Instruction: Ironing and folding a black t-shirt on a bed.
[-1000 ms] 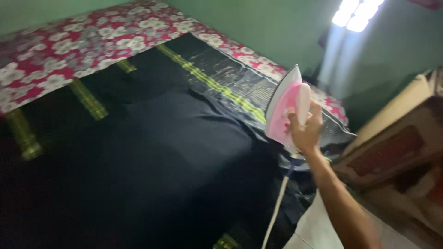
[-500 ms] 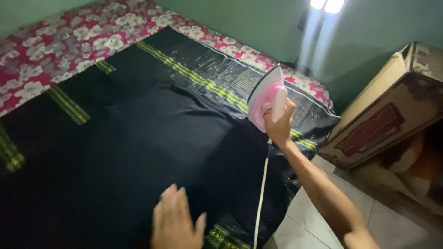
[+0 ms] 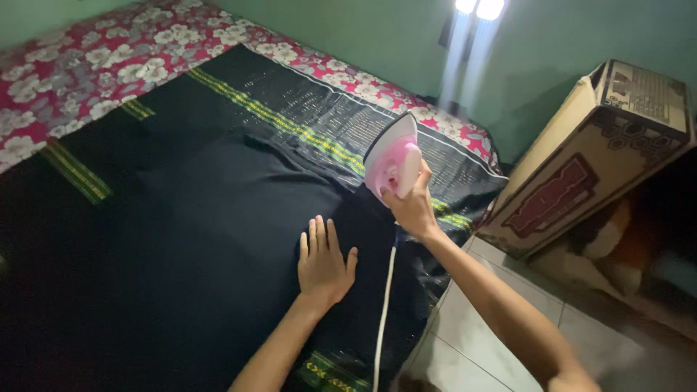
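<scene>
The pink and white plastic clothes iron (image 3: 393,164) stood tilted up on its heel, its pale soleplate facing about ten o'clock, near the three o'clock edge of the bed. The right hand (image 3: 411,205) had its grip closed around the iron's handle from behind, fingers wrapped tight. A white power cord (image 3: 383,305) dropped from the iron's heel toward six o'clock and ran off the bottom of the view.

At about eight o'clock from the iron, the left hand (image 3: 323,263) lay flat, its grip spread wide, fingers open and palm pressed on the dark plain cloth (image 3: 218,239) laid over the bed. That cloth lay on a black woven fabric with yellow-green striped bands (image 3: 341,127), which showed beyond it toward twelve and two o'clock and hung over the bed's edge just below the iron. A red bedsheet with white flowers (image 3: 87,65) framed the far side from ten to one o'clock.

From the left hand toward nine and ten o'clock the dark cloth stretched wide and open. Past the bed's edge at four o'clock lay pale floor tiles (image 3: 479,334), and a brown printed cardboard box (image 3: 581,167) stood at three o'clock, near the bed's corner.
</scene>
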